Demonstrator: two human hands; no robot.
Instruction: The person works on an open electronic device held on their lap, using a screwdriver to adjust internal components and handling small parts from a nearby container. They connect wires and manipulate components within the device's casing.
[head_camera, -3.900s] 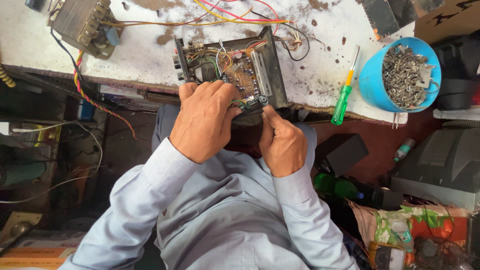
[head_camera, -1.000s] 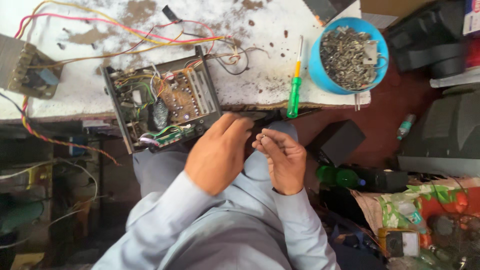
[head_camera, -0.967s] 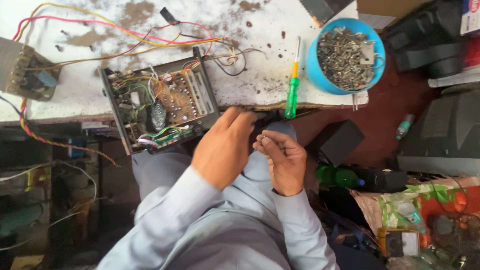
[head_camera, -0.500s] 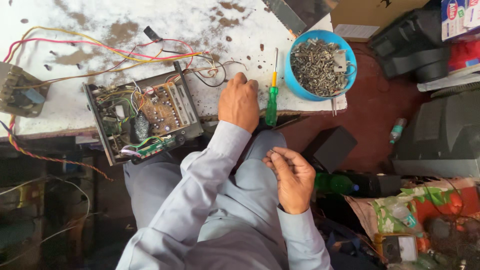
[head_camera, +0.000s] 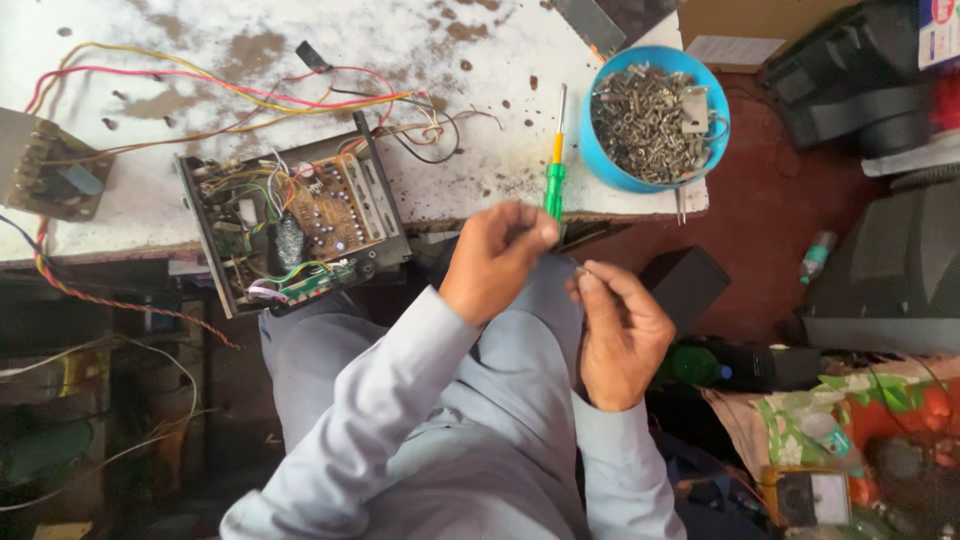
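Since half a second ago the left hand (head_camera: 492, 262) has pulled back from the green screwdriver (head_camera: 555, 178) on the stained white table (head_camera: 200, 30) — now it is closed, holding what I cannot tell. The right hand (head_camera: 622, 335) pinches a tiny metal part above the lap; it could easily slip down to the cluttered floor. The open amplifier chassis (head_camera: 295, 225) overhangs the table edge, the blue bowl of screws (head_camera: 655, 115) stands near the corner.
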